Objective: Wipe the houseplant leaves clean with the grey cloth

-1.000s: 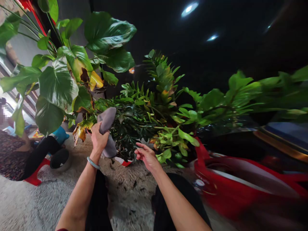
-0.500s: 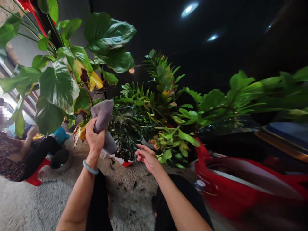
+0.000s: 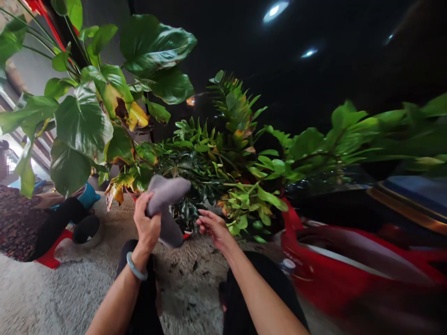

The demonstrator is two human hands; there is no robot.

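My left hand [image 3: 147, 223], a pale bangle on its wrist, grips a bunched grey cloth [image 3: 169, 193] with two ends sticking out. The cloth hangs in front of a dark, narrow-leaved potted plant [image 3: 190, 186] and hides part of it. At that plant's lower right side, my right hand [image 3: 213, 228] has thumb and fingertips pinched around the tip of a thin dark leaf [image 3: 196, 215]. A lighter green plant [image 3: 249, 207] grows just right of these fingers. Below the leaves shows a bit of a red and white pot rim [image 3: 187, 235], mostly covered.
A large-leaved plant [image 3: 82, 121] with yellowed, browned patches rises at the left. Beyond it a person [image 3: 21, 223] sits on a red stool [image 3: 52, 251] near a dark bucket [image 3: 87, 231]. A red bag [image 3: 324, 274] stands at my right on the rough concrete floor [image 3: 190, 298].
My left hand has come down and to the right with the cloth, one end now flopping rightward. My right hand stays put at the leaf. The seated person has leaned forward.
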